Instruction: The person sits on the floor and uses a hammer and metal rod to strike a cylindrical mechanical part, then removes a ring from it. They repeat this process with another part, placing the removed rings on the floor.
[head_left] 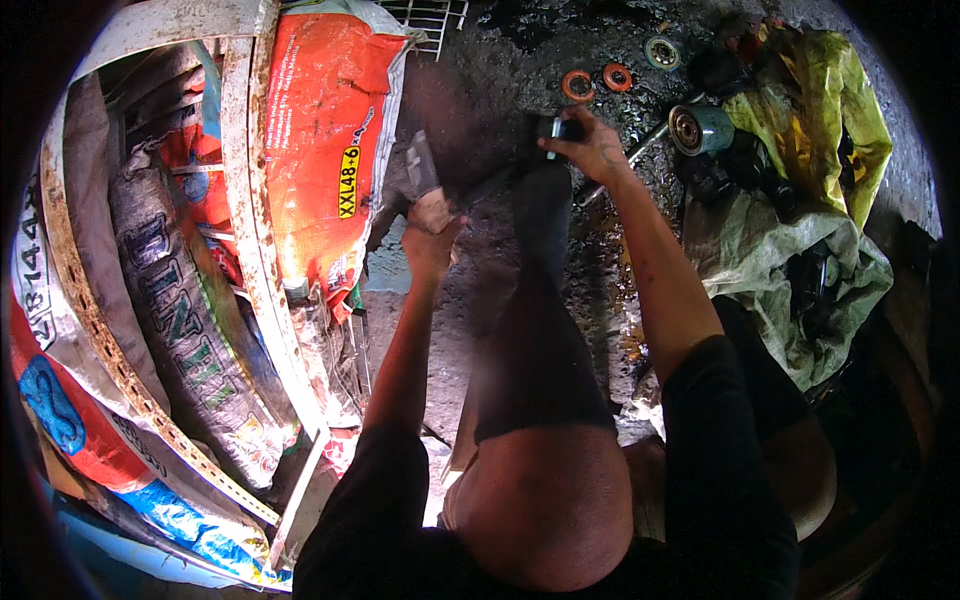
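A firm hold, fingers off the flat end, should work best for the left hand [430,245], which grips a grubby grey tool [421,166] near the left edge of the floor [455,320]. Toward the far edge, the right hand [590,147] pinches a small dark piece [571,130] (one side looks shiny).

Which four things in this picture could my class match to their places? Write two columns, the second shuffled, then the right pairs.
Things:
1. flat-bladed tool
2. two orange rings
3. red-orange sack
4. small dark piece

Places:
A. on the ground
B. in the right hand
C. beside the rusty white frame
D. in the left hand

Pairs: 1-D, 2-A, 3-C, 4-B
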